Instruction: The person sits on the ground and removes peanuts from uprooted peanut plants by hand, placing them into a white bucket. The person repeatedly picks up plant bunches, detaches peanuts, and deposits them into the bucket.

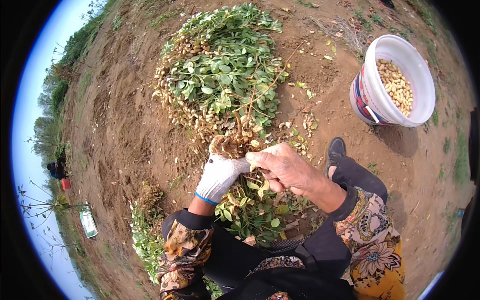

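My left hand [222, 177], in a white knitted glove with a blue cuff edge, grips a peanut plant by its brown root clump [228, 146]. Bare, dry stems [255, 98] rise from that clump. My right hand [287, 168] has no glove. Its thumb and fingers are pinched together against the glove's side, just below the roots, on a small tan piece [254, 168]; whether it is a pod, I cannot tell. Beyond my hands lies a big heap of pulled peanut plants [225, 69], with pods [176, 108] bunched along its left and near edges.
A white plastic bucket [369, 88], part filled with peanuts [395, 86], stands at right. Leafy plants [258, 215] lie below my hands, others [144, 228] at left. My shoe [336, 150] rests near the bucket. Far left are a red container [66, 183] and a white-green sack [88, 223].
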### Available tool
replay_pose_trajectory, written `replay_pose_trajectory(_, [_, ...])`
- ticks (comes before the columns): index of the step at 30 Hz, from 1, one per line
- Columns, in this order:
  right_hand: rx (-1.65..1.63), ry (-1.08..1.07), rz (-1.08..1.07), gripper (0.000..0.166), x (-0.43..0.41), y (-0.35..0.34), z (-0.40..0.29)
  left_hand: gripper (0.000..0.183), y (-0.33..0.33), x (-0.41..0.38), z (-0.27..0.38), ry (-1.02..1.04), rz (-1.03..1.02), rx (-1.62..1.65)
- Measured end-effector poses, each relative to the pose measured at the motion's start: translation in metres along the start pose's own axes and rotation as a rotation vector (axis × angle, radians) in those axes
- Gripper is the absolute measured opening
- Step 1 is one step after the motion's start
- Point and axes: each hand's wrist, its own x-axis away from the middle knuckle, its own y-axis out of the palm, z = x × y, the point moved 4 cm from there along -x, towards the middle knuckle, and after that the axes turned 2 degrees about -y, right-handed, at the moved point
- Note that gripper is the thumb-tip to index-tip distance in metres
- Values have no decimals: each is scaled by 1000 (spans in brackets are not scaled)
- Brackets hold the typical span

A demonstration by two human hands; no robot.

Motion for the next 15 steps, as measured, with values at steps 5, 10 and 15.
replay_pose_trajectory(5, [-45,13,33,40,-2,-3,3,19,4,0,4,234,-52,-589])
replay_pose_trajectory(10, [205,-42,-19,39,3,6,1,22,9,-4,-5,307,-12,-638])
replay_pose_trajectory(15, [923,-461,79,36,16,16,-19,27,4,2,16,420,163,-323])
